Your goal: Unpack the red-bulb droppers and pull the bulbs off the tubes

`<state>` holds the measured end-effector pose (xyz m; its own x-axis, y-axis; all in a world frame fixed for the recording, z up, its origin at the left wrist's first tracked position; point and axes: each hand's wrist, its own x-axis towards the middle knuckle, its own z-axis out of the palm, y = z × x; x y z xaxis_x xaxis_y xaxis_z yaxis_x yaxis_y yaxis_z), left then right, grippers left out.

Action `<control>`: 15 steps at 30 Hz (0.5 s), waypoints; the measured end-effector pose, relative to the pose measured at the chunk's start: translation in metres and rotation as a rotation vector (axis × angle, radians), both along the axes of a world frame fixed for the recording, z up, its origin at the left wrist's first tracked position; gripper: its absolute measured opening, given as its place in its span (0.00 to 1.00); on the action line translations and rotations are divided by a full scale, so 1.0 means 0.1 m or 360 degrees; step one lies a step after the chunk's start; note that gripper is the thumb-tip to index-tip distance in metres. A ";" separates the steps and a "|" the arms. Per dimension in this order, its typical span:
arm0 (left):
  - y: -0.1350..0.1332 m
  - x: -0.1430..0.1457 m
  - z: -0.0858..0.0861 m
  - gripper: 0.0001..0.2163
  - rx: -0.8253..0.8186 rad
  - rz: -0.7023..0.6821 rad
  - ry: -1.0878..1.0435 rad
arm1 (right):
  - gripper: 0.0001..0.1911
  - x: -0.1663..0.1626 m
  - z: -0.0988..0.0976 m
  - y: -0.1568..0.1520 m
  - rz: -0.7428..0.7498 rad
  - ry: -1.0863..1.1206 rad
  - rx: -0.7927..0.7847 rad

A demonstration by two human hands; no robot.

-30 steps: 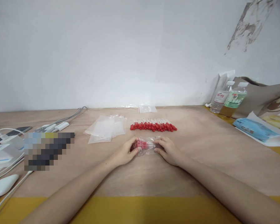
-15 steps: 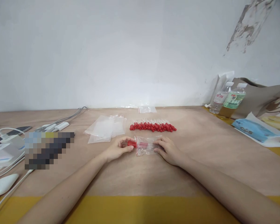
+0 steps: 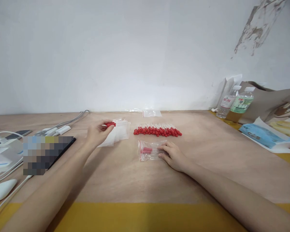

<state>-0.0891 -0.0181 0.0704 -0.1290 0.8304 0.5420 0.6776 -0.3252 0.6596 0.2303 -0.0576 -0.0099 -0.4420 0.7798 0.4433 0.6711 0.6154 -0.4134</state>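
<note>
My left hand (image 3: 98,131) is raised over the left side of a pile of clear zip bags (image 3: 122,131), its fingers and thumb closed around small red pieces (image 3: 110,124) whose exact kind I cannot make out. My right hand (image 3: 172,155) rests on the table, thumb and fingers closed on the right end of a clear zip bag (image 3: 156,156). Inside that bag lie a few red-ended sticks (image 3: 147,150), its red-edged opening towards the left. Behind it, many white sticks with red heads (image 3: 158,131) lie side by side in a row.
Another clear bag (image 3: 152,113) lies by the wall. At left are a phone (image 3: 60,154), white cables and chargers (image 3: 7,151) and a white mouse-shaped object (image 3: 2,190). Two bottles (image 3: 239,104), a blue tissue pack (image 3: 265,133) and a grey bag (image 3: 268,100) stand at right.
My left hand has moved away from the bag's opening, left and farther back to the bag pile, with red pieces in its fingers. My right hand has stayed on the bag.
</note>
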 end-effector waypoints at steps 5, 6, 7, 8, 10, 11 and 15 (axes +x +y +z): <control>0.44 0.34 -0.27 0.11 0.0227 -0.0066 0.0574 | 0.11 0.00 -0.01 0.00 0.0019 -0.0001 0.0017; 0.50 0.40 -0.31 0.11 0.0208 -0.0062 0.0680 | 0.11 0.01 -0.01 0.00 0.0020 0.0000 0.0013; 0.53 0.45 -0.34 0.11 0.0178 -0.0051 0.0773 | 0.11 0.01 -0.01 0.01 0.0020 0.0003 0.0009; 0.55 0.50 -0.36 0.10 0.0146 -0.0042 0.0849 | 0.11 0.01 -0.01 0.01 0.0020 0.0006 0.0006; 0.56 0.58 -0.39 0.10 0.0086 -0.0037 0.0955 | 0.11 0.01 -0.01 0.01 0.0023 0.0010 0.0006; 0.55 0.60 -0.40 0.10 0.0054 -0.0042 0.0983 | 0.11 0.01 -0.02 0.01 0.0028 0.0010 0.0007; 0.54 0.60 -0.42 0.19 -0.0249 -0.0108 0.0824 | 0.11 0.02 -0.02 0.02 0.0038 0.0008 0.0013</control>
